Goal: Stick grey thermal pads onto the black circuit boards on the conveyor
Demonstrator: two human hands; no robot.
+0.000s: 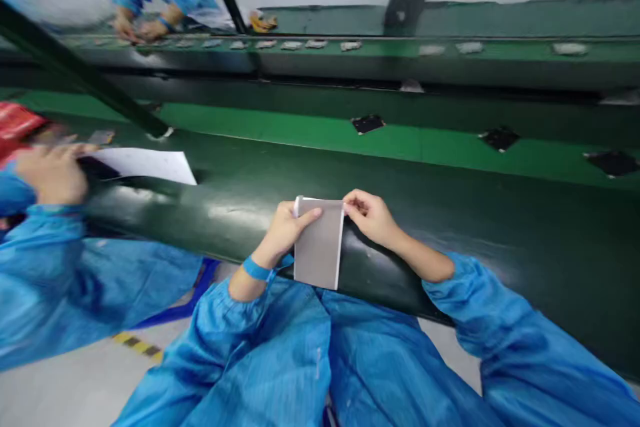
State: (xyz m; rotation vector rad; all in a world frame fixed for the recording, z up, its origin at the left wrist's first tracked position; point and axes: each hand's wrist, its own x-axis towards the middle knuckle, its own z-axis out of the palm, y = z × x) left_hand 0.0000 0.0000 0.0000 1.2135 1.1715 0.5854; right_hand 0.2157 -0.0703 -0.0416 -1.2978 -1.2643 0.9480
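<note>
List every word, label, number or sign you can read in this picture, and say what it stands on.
None can be read.
The grey flat panel, held by the left hand and right hand, shows a blank face.
The white sheet by the co-worker's hand looks blank.
The red object at the left edge is too blurred to read.

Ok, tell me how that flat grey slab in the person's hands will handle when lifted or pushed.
The grey slab probably stays stiff: it juts past the table edge unbent. Likely light, since the left hand and right hand pinch it by fingertips. Its smooth faces may slip.
</note>
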